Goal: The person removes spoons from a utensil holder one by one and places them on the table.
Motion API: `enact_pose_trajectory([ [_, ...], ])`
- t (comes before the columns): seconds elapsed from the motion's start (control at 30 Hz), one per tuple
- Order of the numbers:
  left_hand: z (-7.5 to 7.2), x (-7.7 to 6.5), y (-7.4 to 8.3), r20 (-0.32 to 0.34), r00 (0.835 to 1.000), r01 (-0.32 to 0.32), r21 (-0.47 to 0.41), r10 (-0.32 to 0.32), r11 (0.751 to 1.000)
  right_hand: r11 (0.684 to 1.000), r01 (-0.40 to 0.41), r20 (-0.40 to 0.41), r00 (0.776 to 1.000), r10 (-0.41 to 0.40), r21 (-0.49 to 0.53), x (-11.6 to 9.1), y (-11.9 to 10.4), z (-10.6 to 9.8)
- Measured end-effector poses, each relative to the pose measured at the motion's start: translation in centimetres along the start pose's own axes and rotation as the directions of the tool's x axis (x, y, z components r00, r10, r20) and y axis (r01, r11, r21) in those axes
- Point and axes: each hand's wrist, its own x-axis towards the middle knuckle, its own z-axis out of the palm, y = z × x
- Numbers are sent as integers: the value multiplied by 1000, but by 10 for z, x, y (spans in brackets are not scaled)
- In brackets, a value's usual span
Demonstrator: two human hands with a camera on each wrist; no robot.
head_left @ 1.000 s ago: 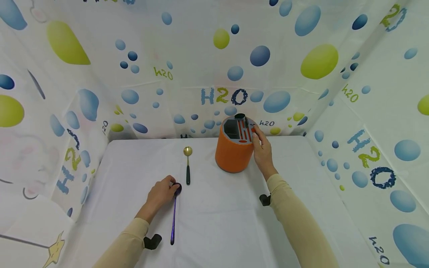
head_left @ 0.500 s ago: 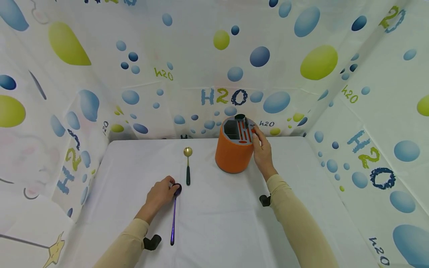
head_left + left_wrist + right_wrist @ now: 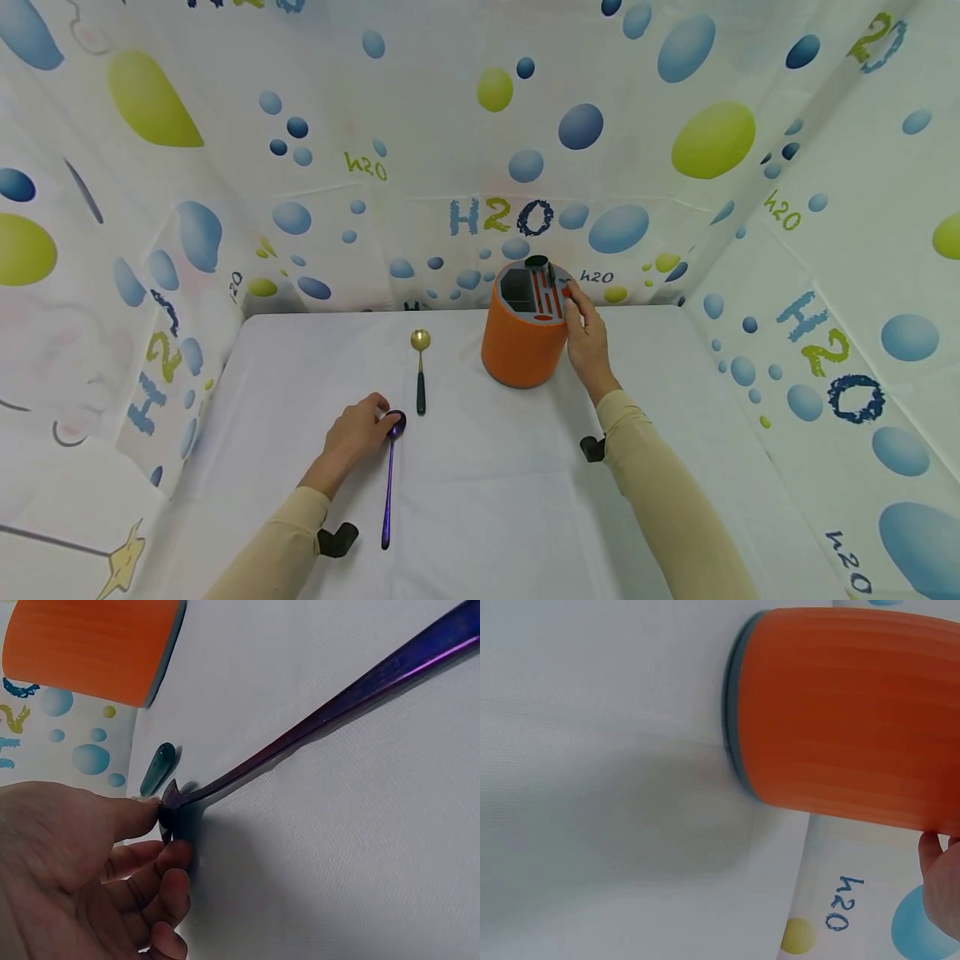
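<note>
A purple spoon [image 3: 388, 492] with a long thin handle lies on the white cloth, its bowl pointing away from me. My left hand [image 3: 358, 432] pinches the rim of that bowl between thumb and fingers; in the left wrist view the spoon's handle [image 3: 300, 731] runs off to the upper right. At the back stands an orange utensil holder [image 3: 522, 350] with a grey slotted top. My right hand [image 3: 588, 337] rests on its right side near the top rim. The right wrist view shows the holder's orange wall [image 3: 855, 712] with only some fingertips [image 3: 930, 851] against it.
A gold spoon with a dark green handle [image 3: 421, 392] lies between the purple spoon and the holder. Something dark sits in a slot of the holder's top. Behind the table hangs a printed curtain [image 3: 420, 167] with blue and green drops.
</note>
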Motion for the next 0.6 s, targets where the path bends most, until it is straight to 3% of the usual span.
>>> enact_pose_trajectory([
  [0.6, -9, 2, 5, 21, 1000, 14, -4, -14, 1000, 1000, -6, 5, 1000, 6, -7, 0, -1, 0],
])
